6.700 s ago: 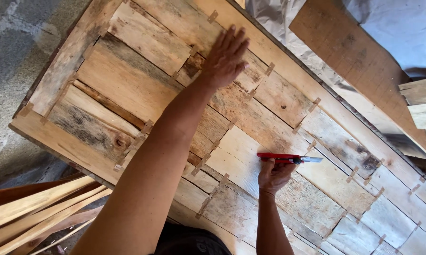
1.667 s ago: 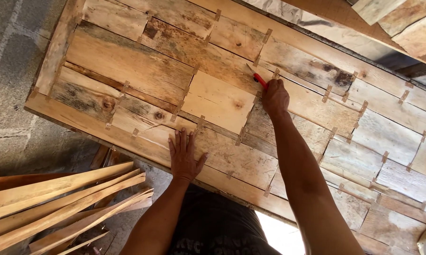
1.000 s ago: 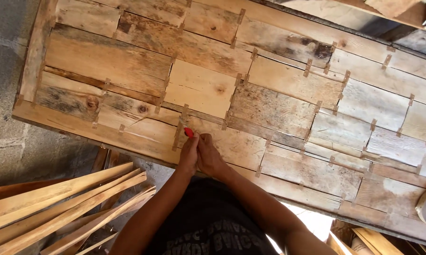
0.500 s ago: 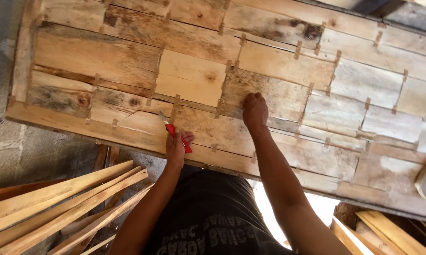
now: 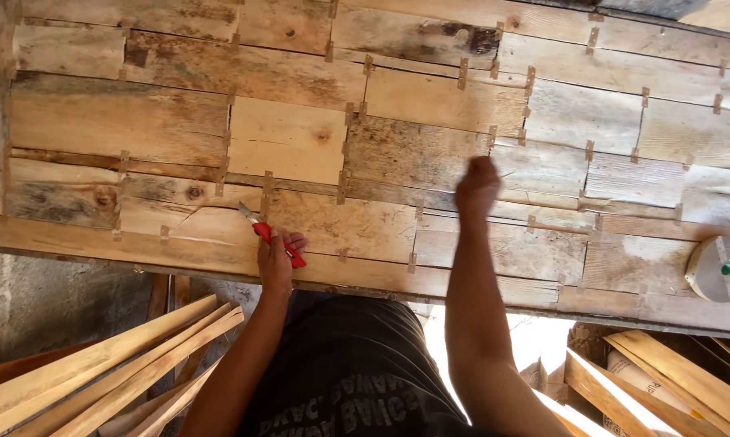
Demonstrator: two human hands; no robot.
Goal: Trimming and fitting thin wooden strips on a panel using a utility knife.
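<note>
Overhead view of a panel (image 5: pixel 429 97) made of many short rough boards, their seams bridged by small strips of brown tape (image 5: pixel 266 184). The left hand (image 5: pixel 276 257) clenches a red utility knife (image 5: pixel 269 233) near the panel's near edge; the exposed blade points up and left, at or just above a pale board. The right hand (image 5: pixel 477 184), blurred, is over a board seam further right; whether its fingers are closed or gripping anything cannot be told. A roll of tape (image 5: pixel 717 269) sits at the panel's right end, well apart from both hands. A bundle of thin wooden slats (image 5: pixel 114 368) lies below the panel's left end.

Risks, as judged: with the blade extended, a slip on the uneven grain could gouge a board or cut a tape strip. The right hand, crossing the panel, could catch a strip and peel it, letting 2 boards separate.
</note>
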